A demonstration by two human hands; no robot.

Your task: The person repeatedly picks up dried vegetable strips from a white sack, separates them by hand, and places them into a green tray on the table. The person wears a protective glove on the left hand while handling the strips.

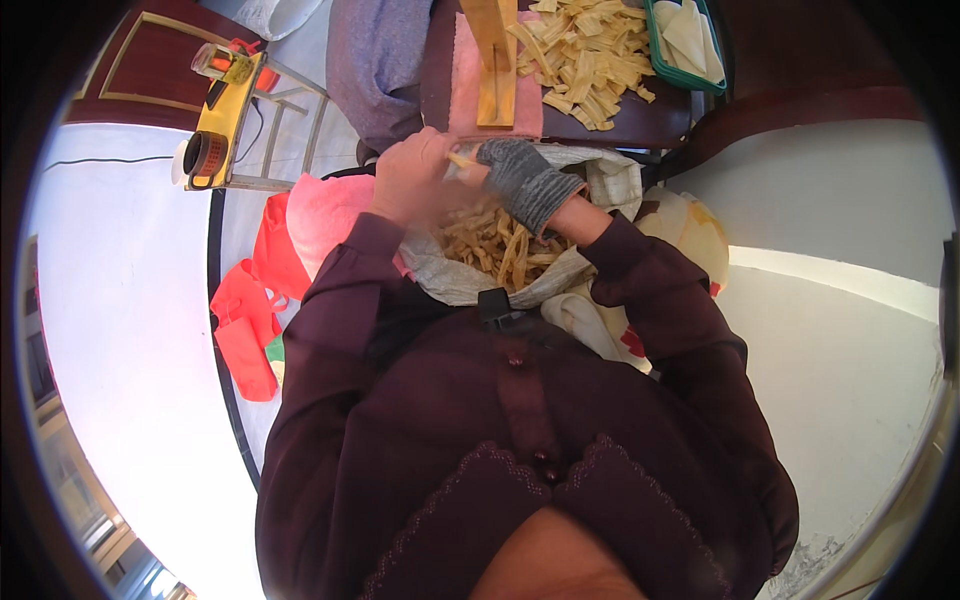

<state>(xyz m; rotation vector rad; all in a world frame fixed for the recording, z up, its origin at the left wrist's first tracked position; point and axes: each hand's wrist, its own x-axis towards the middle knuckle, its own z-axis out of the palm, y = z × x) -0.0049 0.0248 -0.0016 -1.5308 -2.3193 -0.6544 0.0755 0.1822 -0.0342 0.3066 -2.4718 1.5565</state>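
My bare left hand (415, 178), partly blurred, curls around one end of a pale yellow dried strip (459, 160). At its other end my right hand (523, 180), in a grey knitted fingerless glove, pinches the same strip. The fingertips of both hands are mostly hidden. Below them a white woven sack (450, 281) stands open at my lap, its rim rolled outward. Crinkled tan dried strips (495, 244) fill it.
Beyond the sack, a dark table (664, 120) bears a pink towel (465, 82), an upright wooden fixture (495, 90), a heap of flat yellow strips (589, 60) and a green basket (656, 56). At left, a yellow-topped stand (217, 124) holds a jar (214, 61) and a mug (204, 155).
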